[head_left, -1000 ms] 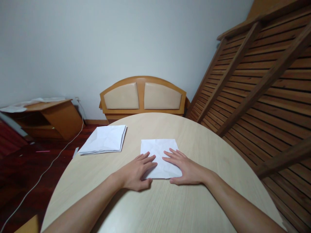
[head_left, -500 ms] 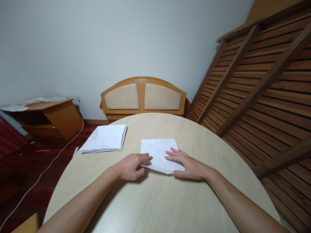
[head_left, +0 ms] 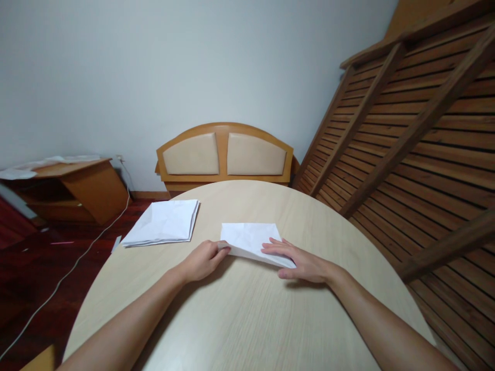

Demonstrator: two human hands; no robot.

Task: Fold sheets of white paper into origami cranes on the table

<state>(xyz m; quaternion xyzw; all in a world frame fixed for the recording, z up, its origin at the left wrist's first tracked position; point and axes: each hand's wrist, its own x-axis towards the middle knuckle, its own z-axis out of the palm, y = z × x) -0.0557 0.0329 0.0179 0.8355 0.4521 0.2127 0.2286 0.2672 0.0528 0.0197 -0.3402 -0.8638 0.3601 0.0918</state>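
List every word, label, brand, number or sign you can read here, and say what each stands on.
None: no readable text shows anywhere.
The white paper in the left hand and under the right hand shows no print that can be made out; nor do the paper stack, the table or the headboard.

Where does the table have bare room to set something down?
Bare tabletop: between the forearms; beyond the sheet; right of the right hand, toward the slatted panel. Crowded: mid-table, where the left hand pinches the sheet; far left, under the paper stack.
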